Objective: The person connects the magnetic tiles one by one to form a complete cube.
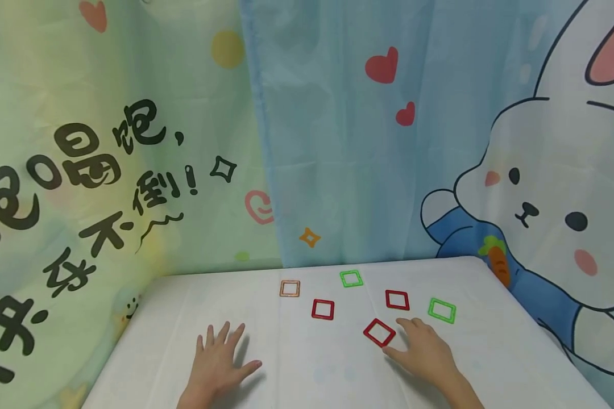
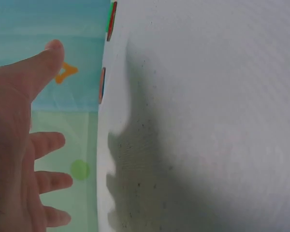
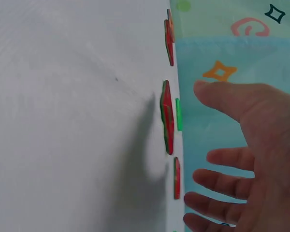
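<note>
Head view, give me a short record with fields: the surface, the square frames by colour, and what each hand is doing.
surface: white table before cartoon curtains
red frames: three
green frames: two
orange frame: one, far left of the group
left hand: flat on the table, fingers spread, holding nothing
right hand: fingers straight, beside the nearest red frame; contact unclear

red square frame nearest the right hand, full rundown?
The red square frame is a thin, hollow outline tile, seemingly glossy plastic, with the white tablecloth showing through its open middle. It lies flat, turned corner-on like a diamond, nearest the front edge of the six frames. The right hand rests just beside it, fingertips at its right corner; actual contact cannot be told. It touches no other frame.
</note>
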`<state>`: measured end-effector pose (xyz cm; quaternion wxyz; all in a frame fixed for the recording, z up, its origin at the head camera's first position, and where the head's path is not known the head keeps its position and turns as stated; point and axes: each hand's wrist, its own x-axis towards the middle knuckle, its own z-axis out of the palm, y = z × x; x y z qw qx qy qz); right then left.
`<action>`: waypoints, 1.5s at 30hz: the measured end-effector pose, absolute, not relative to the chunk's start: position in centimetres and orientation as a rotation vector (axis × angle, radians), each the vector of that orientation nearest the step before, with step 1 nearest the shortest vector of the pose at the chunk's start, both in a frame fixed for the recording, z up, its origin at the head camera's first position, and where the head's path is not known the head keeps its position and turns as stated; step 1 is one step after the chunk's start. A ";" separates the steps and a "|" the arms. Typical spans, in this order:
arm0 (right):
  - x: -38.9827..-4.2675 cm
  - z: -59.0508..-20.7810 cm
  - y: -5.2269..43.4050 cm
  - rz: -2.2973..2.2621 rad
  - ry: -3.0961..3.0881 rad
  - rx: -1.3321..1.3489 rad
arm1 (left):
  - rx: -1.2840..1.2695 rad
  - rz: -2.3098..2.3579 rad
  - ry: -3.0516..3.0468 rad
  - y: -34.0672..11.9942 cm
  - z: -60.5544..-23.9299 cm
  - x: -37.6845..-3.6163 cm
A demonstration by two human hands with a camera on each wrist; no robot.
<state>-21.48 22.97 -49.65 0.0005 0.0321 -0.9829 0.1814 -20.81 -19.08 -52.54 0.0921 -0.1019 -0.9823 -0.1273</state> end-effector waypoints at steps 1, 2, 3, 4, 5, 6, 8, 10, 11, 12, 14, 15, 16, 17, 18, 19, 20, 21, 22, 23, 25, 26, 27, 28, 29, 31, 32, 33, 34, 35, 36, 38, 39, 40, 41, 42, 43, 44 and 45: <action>-21.5 -49.8 22.8 0.582 -3.084 0.084 | -0.320 -0.386 -2.914 -19.1 -52.6 -20.8; -21.6 -49.9 22.7 0.595 -3.078 0.071 | -0.333 -0.398 -2.914 -19.0 -52.7 -20.8; -21.6 -50.1 22.6 0.608 -3.073 0.061 | -0.347 -0.410 -2.913 -19.0 -52.8 -20.8; -21.6 -50.3 22.4 0.621 -3.065 0.054 | -0.362 -0.426 -2.910 -19.0 -52.9 -20.8; -21.7 -50.5 22.3 0.636 -3.057 0.046 | -0.377 -0.438 -2.907 -18.9 -53.0 -20.7; -21.7 -50.7 22.2 0.650 -3.050 0.042 | -0.390 -0.452 -2.904 -18.8 -53.0 -20.7; -21.7 -51.0 21.9 0.666 -3.037 0.037 | -0.412 -0.467 -2.899 -18.7 -53.1 -20.7; -21.9 -51.3 21.7 0.665 -3.023 0.031 | -0.440 -0.485 -2.892 -18.4 -53.2 -20.8; -22.0 -51.4 21.7 0.664 -3.018 0.027 | -0.452 -0.491 -2.892 -18.3 -53.2 -20.9; -22.0 -51.5 21.7 0.658 -3.013 0.025 | -0.466 -0.506 -2.889 -18.1 -53.2 -21.0; -22.2 -51.5 21.7 0.652 -3.005 0.012 | -0.506 -0.543 -2.883 -17.7 -53.3 -21.3; -22.2 -51.5 21.7 0.646 -3.008 0.003 | -0.527 -0.562 -2.883 -17.5 -53.3 -21.5; -22.3 -51.4 21.7 0.644 -3.013 -0.003 | -0.548 -0.587 -2.881 -17.4 -53.3 -21.6; -22.3 -51.3 21.7 0.645 -3.021 -0.013 | -0.568 -0.613 -2.880 -17.3 -53.3 -21.7; -22.4 -51.3 21.7 0.644 -3.027 -0.021 | -0.587 -0.642 -2.878 -17.2 -53.3 -21.8; -22.4 -51.2 21.6 0.646 -3.033 -0.029 | -0.601 -0.671 -2.877 -17.1 -53.4 -21.9; -22.4 -51.2 21.6 0.648 -3.040 -0.034 | -0.612 -0.700 -2.880 -17.1 -53.4 -21.9; -22.5 -51.2 21.6 0.651 -3.044 -0.038 | -0.612 -0.726 -2.886 -17.0 -53.5 -22.0; -22.5 -51.1 21.5 0.661 -3.043 -0.042 | -0.612 -0.757 -2.887 -17.0 -53.5 -22.0; -22.6 -51.1 21.5 0.672 -3.039 -0.045 | -0.611 -0.781 -2.886 -16.9 -53.5 -22.1; -22.7 -51.2 21.3 0.696 -3.032 -0.055 | -0.616 -0.843 -2.883 -16.8 -53.4 -22.2; -22.8 -51.2 21.3 0.707 -3.030 -0.061 | -0.625 -0.877 -2.881 -16.7 -53.4 -22.3; -22.8 -51.2 21.2 0.718 -3.028 -0.068 | -0.634 -0.910 -2.877 -16.5 -53.3 -22.4; -22.9 -51.1 21.1 0.732 -3.026 -0.073 | -0.646 -0.943 -2.873 -16.4 -53.3 -22.4; -22.9 -51.2 21.1 0.746 -3.024 -0.073 | -0.657 -0.971 -2.870 -16.3 -53.3 -22.6; -23.0 -51.3 21.0 0.778 -3.014 -0.063 | -0.671 -1.018 -2.876 -16.1 -53.3 -22.7; -23.0 -51.4 20.9 0.797 -3.008 -0.052 | -0.671 -1.036 -2.882 -15.9 -53.3 -22.8; -23.1 -51.5 20.7 0.813 -3.002 -0.043 | -0.674 -1.052 -2.885 -15.8 -53.4 -22.9; -23.1 -51.6 20.6 0.836 -2.993 -0.029 | -0.680 -1.064 -2.887 -15.6 -53.4 -23.0; -23.1 -51.6 20.4 0.854 -2.986 -0.013 | -0.683 -1.072 -2.887 -15.4 -53.4 -23.0; -23.1 -51.7 20.2 0.876 -2.981 0.000 | -0.685 -1.081 -2.888 -15.2 -53.4 -23.1; -23.1 -51.7 19.6 0.910 -2.986 0.019 | -0.694 -1.095 -2.886 -14.8 -53.5 -23.1; -23.0 -51.6 19.3 0.925 -2.990 0.024 | -0.697 -1.099 -2.884 -14.6 -53.6 -23.2; -22.9 -51.6 19.0 0.941 -2.994 0.033 | -0.701 -1.099 -2.880 -14.4 -53.6 -23.2; -22.9 -51.5 18.6 0.952 -3.002 0.043 | -0.702 -1.103 -2.878 -14.2 -53.7 -23.3; -22.8 -51.4 18.3 0.963 -3.006 0.053 | -0.702 -1.105 -2.877 -14.0 -53.7 -23.3; -22.7 -51.2 17.9 0.971 -3.009 0.062 | -0.702 -1.107 -2.875 -13.9 -53.7 -23.3; -22.6 -51.1 17.6 0.983 -3.010 0.072 | -0.703 -1.113 -2.870 -13.7 -53.7 -23.3; -22.6 -51.0 17.2 0.995 -3.013 0.082 | -0.701 -1.121 -2.867 -13.5 -53.7 -23.4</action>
